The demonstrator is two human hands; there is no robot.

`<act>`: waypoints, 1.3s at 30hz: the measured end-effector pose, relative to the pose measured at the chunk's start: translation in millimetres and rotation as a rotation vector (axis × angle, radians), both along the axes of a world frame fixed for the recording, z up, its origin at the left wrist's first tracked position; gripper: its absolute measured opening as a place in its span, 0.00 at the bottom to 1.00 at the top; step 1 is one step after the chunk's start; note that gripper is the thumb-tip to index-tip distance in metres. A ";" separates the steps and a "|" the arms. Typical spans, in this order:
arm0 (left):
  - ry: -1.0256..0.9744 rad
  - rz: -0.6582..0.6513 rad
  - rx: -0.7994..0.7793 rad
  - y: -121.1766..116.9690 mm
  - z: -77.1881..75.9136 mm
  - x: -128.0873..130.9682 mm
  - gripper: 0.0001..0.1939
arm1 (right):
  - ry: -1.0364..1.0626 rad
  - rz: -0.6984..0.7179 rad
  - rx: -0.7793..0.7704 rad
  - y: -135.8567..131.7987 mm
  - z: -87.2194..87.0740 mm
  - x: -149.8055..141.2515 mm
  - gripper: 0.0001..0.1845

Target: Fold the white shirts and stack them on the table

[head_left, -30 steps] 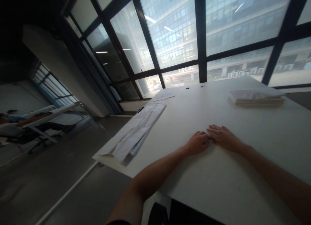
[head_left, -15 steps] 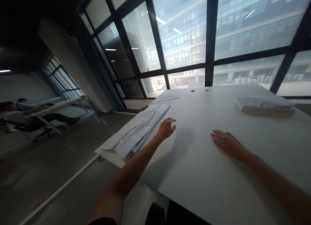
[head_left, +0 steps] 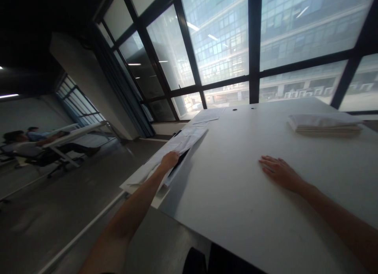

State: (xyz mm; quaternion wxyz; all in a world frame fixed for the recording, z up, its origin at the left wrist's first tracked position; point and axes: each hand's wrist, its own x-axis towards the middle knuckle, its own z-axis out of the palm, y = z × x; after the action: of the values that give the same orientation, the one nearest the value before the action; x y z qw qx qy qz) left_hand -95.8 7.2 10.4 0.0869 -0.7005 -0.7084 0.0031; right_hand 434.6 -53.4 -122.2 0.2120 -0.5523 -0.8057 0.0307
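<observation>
My left hand [head_left: 170, 160] is closed on the near edge of a white sheet [head_left: 191, 136] at the table's left side; I cannot tell whether it is paper or cloth. A dark strip shows beneath the raised edge, beside my fingers. My right hand [head_left: 279, 172] lies flat and palm down on the white table [head_left: 233, 179], holding nothing. Beyond it, a folded stack of white cloth [head_left: 325, 123] rests at the right.
More flat white sheets [head_left: 206, 116] lie at the far left corner of the table. Tall dark-framed windows [head_left: 218, 41] stand behind it. On the left, people [head_left: 22, 142] sit at another white table [head_left: 71, 131], with floor between.
My left hand has moved left and down from above the table to the white sheet and closed on its edge. The right hand stays almost in place.
</observation>
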 end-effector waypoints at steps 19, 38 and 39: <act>-0.180 -0.561 -0.219 -62.7 -40.2 288.1 0.10 | 0.143 -0.004 0.017 4.2 6.8 -2.5 0.24; -0.187 -0.589 -0.109 -62.8 -89.4 270.8 0.32 | 0.161 0.058 -0.021 -20.3 45.7 -66.5 0.28; -0.188 -0.621 -0.119 -59.0 -89.0 274.3 0.32 | 0.140 0.050 -0.044 -20.4 45.8 -67.8 0.28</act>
State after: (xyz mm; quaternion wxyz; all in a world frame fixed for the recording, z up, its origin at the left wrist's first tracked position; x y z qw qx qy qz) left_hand 178.5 -51.7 -78.6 -0.0232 -0.8840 -0.4646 -0.0469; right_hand 366.8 -73.8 -76.4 0.2546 -0.5330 -0.8016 0.0922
